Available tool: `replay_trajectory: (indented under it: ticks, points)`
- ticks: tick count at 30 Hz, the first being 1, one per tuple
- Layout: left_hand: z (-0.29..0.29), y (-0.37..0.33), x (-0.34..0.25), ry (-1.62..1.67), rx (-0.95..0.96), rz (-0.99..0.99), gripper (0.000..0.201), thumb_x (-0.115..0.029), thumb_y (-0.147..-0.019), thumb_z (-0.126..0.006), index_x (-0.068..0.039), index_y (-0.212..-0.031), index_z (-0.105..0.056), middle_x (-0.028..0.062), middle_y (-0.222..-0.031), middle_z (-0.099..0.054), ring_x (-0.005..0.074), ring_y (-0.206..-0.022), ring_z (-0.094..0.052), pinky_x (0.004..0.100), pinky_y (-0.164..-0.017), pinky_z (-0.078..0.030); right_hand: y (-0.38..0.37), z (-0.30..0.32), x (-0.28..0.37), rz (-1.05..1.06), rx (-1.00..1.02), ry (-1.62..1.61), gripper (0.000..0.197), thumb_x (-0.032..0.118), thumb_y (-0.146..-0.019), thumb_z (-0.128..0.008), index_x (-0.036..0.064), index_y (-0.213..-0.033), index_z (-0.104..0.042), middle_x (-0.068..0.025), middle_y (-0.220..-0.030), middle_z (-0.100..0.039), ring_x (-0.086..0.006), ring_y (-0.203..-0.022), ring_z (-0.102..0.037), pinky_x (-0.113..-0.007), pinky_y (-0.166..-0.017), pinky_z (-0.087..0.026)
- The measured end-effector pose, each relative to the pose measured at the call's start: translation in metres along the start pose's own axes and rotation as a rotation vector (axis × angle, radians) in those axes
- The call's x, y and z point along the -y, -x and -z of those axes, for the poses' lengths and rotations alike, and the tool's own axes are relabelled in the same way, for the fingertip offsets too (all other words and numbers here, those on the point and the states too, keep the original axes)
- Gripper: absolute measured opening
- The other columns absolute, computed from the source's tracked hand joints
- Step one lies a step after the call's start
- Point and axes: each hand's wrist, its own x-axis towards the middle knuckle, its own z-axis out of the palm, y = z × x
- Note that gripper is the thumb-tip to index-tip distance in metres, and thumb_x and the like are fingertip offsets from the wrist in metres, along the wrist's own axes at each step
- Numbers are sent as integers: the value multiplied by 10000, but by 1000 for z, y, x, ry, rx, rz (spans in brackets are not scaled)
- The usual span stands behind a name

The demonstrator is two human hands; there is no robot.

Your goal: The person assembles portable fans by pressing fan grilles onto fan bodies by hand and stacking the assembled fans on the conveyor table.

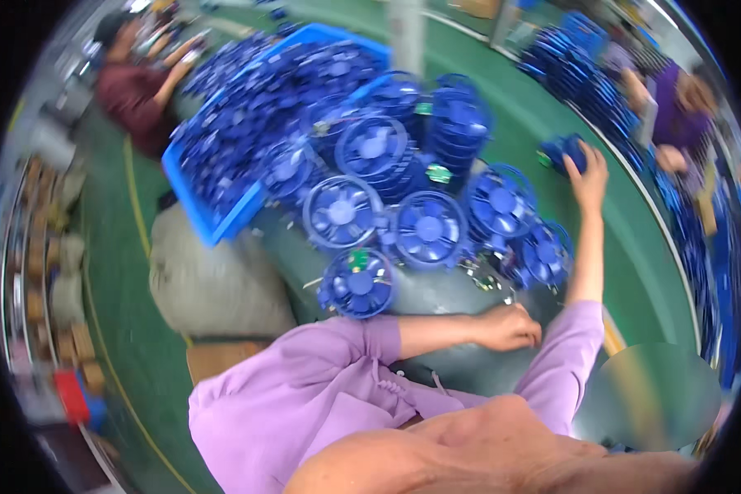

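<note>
My right hand (pixel 589 174) stretches out to the far right, its fingers closed round the edge of a dark blue fan part (pixel 561 154) that has a bit of green at its left end. My left hand (pixel 510 327) is curled low over the dark table (pixel 445 362); whatever its fingers hold is hidden. Ahead of it lie several blue round fans, among them one fan (pixel 546 251) close to small metal and green pieces (pixel 484 280). Another fan (pixel 358 282) with a green circuit board (pixel 358 260) stands nearer my left forearm.
A big blue crate (pixel 247 216) heaped with blue fan parts stands at the back left. Fans are stacked in columns (pixel 461 123) beside a pale post (pixel 406 41). A stuffed sack (pixel 214 276) sits at left. Co-workers (pixel 132 90) are at the far left and far right (pixel 675 111).
</note>
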Motion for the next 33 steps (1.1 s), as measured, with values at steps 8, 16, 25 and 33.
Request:
replay_trajectory:
  ticks: [8,16,25,33]
  points:
    - [-3,0,-1,-42,80,80,134,-174,-851,-593,-69,-914,-649,131,-790,-653,326,-812,-628,441,-769,-451,-3,-55,-31,37,105,105,637,319,-720,-795,162,-1285,-547,-264,-1276,-528,-426,-1154,-527,-485,-961,-436]
    - [-4,-1,4,53,-5,-39,134,-148,-835,-588,-63,-918,-649,94,-795,-684,290,-775,-663,410,-701,-502,-7,3,-12,-364,253,-371,554,286,-788,-783,-19,-1212,-601,-109,-1061,-673,-167,-941,-629,-304,-841,-484]
    - [-1,3,0,-4,-9,-26,138,-117,-781,-602,-66,-898,-657,71,-780,-694,264,-762,-675,391,-693,-517,-10,127,162,-220,194,-681,524,141,-838,-720,-7,-1301,-524,-54,-1129,-605,-129,-960,-580,-273,-859,-456]
    - [4,5,-4,-5,19,-23,139,-96,-772,-586,-65,-890,-652,57,-824,-700,233,-810,-677,371,-728,-515,-4,143,288,-17,274,-733,553,82,-804,-704,-30,-1308,-505,-78,-1130,-607,-138,-986,-590,-270,-882,-471]
